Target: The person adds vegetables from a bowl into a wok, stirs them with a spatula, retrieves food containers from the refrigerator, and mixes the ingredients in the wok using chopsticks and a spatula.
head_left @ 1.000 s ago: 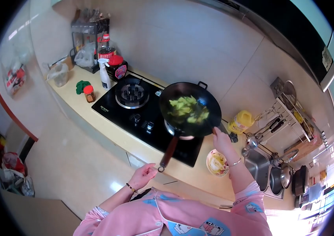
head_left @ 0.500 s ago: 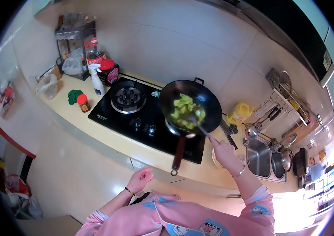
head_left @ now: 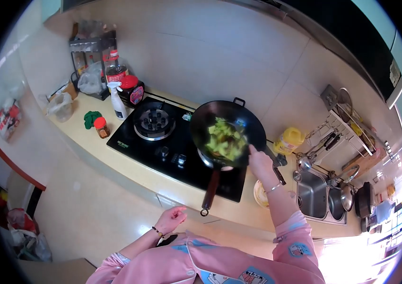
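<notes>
My right hand (head_left: 262, 166) is closed around the handle of a spatula, at the right rim of a black wok (head_left: 253, 113). The spatula itself is hard to make out here against the wok and the blurred food. Chopped green vegetables (head_left: 225, 142) lie heaped in the lower part of the wok, which sits on the right burner. Its brown handle (head_left: 211, 191) points toward me, with no hand on it. My left hand (head_left: 171, 218) hovers in front of the counter edge, left of that handle, its fingers curled in with nothing in them.
Left of the wok is a bare burner (head_left: 154, 120). A white spray bottle (head_left: 117, 102), a red-lidded small jar (head_left: 101, 128) and a green cloth (head_left: 92, 119) stand farther left. To the right are a bowl (head_left: 260, 194), a knife (head_left: 279, 175), a yellow jug (head_left: 289, 140) and the sink (head_left: 312, 189).
My right hand has moved up and left, closer to the wok's rim. The vegetables have shifted and spread within the wok. My left hand's fingers are curled in slightly more.
</notes>
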### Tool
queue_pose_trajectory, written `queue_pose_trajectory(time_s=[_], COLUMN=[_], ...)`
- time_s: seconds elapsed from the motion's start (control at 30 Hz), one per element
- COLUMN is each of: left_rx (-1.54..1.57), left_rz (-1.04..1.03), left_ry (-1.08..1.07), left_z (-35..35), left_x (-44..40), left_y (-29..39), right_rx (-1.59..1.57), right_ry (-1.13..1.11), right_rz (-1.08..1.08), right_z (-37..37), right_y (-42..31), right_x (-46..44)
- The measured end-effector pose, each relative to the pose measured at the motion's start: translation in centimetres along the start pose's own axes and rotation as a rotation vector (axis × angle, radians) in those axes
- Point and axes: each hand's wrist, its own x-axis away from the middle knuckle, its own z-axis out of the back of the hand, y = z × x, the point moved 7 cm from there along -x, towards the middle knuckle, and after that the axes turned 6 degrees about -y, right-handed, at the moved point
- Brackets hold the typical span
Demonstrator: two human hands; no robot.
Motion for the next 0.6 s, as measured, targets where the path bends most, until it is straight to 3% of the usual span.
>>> queue_pose_trajectory(time_s=[0.1, 0.2, 0.27, 0.43, 0.53, 0.6], left_rx=[-0.113, -0.004, -0.049, -0.131, -0.147, -0.22], left_rz=[-0.029, -0.07, 0.018, -0.024, -0.051, -0.039], left_ry=[-0.033, 0.039, 0.017, -0.071, -0.113, -0.131], left_z=[-0.5, 0.4, 0.5, 2.5, 3.5, 4.2], left_x=[-0.1, 0.2, 0.3, -2.1, -3.5, -3.6], left_y=[0.4, 0.8, 0.8, 1.1, 2.7, 3.1], right_rx=[0.15, 0.216, 0.253, 0.332, 0.256, -0.052], right_ry=[-0.028, -0.012, -0.067, -0.093, -0.087, 0.01], right_rz=[0.086, 0.155, 0.144, 0.132, 0.007, -0.11], right_z=[-2.3, -2.1, -1.8, 0.5, 1.4, 1.5], right_y=[-0.8, -0.6, 0.0, 2.2, 3.5, 4.4], right_x=[-1.6, 1.0, 3.1, 5.5, 3.4, 1.2])
